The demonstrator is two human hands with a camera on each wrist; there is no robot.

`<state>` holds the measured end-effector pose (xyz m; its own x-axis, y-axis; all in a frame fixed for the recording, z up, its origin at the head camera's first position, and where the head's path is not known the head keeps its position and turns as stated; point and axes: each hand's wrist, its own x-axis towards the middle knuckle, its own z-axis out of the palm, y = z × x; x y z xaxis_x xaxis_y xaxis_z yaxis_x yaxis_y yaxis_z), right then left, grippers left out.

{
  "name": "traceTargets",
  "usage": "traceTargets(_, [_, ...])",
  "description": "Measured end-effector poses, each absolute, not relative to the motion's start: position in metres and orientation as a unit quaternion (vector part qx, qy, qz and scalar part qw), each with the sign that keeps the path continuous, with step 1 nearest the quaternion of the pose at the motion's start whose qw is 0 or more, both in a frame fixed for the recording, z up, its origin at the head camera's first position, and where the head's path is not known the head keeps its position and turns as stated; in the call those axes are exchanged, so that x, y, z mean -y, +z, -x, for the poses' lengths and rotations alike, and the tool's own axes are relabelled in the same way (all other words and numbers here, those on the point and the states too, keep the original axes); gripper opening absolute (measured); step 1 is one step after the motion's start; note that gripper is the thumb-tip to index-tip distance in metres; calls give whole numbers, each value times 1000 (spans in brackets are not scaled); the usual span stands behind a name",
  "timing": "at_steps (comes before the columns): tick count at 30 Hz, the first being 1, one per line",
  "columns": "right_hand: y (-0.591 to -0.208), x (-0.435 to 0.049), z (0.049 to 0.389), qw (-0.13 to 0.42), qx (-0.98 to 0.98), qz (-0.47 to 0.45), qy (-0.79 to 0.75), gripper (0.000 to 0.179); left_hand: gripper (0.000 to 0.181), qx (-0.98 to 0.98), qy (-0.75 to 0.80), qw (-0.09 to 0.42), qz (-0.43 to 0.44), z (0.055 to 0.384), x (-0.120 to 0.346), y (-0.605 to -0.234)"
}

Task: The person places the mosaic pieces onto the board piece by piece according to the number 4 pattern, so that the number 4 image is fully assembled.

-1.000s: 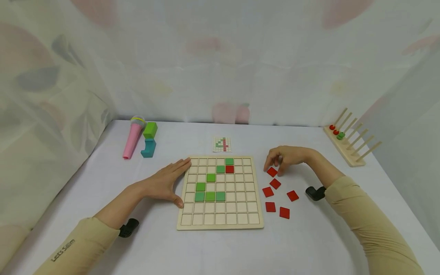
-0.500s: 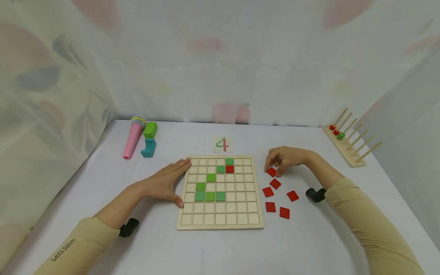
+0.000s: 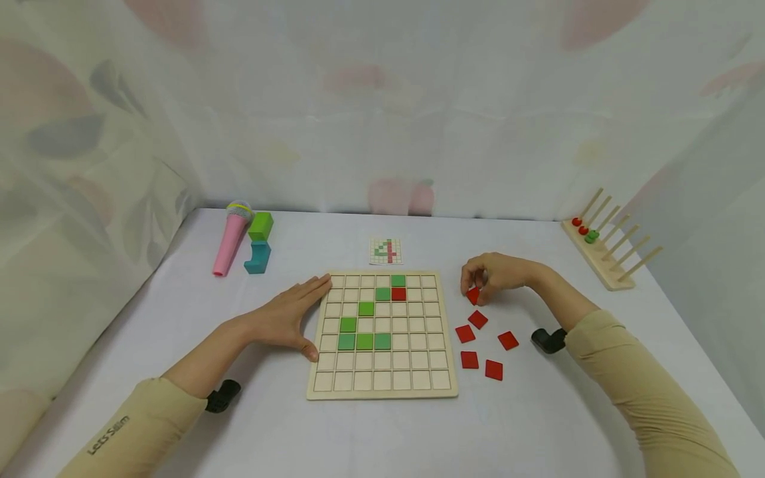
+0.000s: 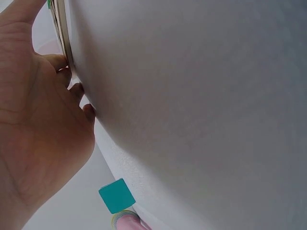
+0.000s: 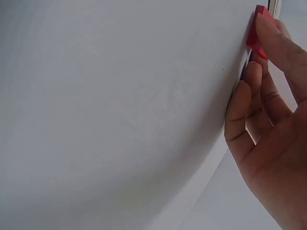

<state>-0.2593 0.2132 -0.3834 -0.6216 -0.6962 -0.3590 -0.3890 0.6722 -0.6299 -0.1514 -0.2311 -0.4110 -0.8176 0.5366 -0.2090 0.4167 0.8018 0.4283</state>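
Observation:
A wooden grid board (image 3: 382,381) lies in the middle of the table, with several green tiles (image 3: 365,342) and one red tile (image 3: 398,294) set in its squares. Along its left edge rests my left hand (image 3: 285,317), fingers and thumb spread, touching the rim. To the right of the board my right hand (image 3: 499,271) pinches a red tile (image 3: 474,295) between thumb and fingers; in the right wrist view this tile (image 5: 260,28) is partly covered by the thumb. Several loose red tiles (image 3: 478,319) lie on the cloth just in front of that hand.
Behind the board lies a small pattern card (image 3: 386,251). At the back left are a pink toy microphone (image 3: 230,242), a green block (image 3: 261,226) and a teal block (image 3: 257,257). A wooden peg stand (image 3: 599,255) with red and green pieces stands at the right.
The fingers of my right hand have closed on the red tile, which has shifted and turned slightly. My left hand and the board stay where they were.

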Motion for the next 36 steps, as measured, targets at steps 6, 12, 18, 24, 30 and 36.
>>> traceTargets(6, [-380, -208, 260, 279, -874, 306, -253, 18, 142, -936, 184, 161, -253, 150, 232, -412])
traceTargets(12, [-375, -205, 260, 257, -881, 296, -267, 18, 141, -936, 183, 161, -254, 149, 232, -410])
traceTargets(18, [-370, -196, 258, 217, -883, 299, -288, 17, 141, -936, 182, 157, -255, 149, 232, -408])
traceTargets(24, [-364, -180, 252, 190, -880, 305, -310, 14, 141, -937, 180, 157, -256, 150, 233, -410])
traceTargets(30, [-363, -162, 243, 190, -877, 294, -329, 14, 141, -936, 181, 157, -257, 150, 233, -411])
traceTargets(36, [-365, -147, 235, 192, -874, 286, -343, 15, 141, -936, 181, 155, -260, 151, 232, -412])
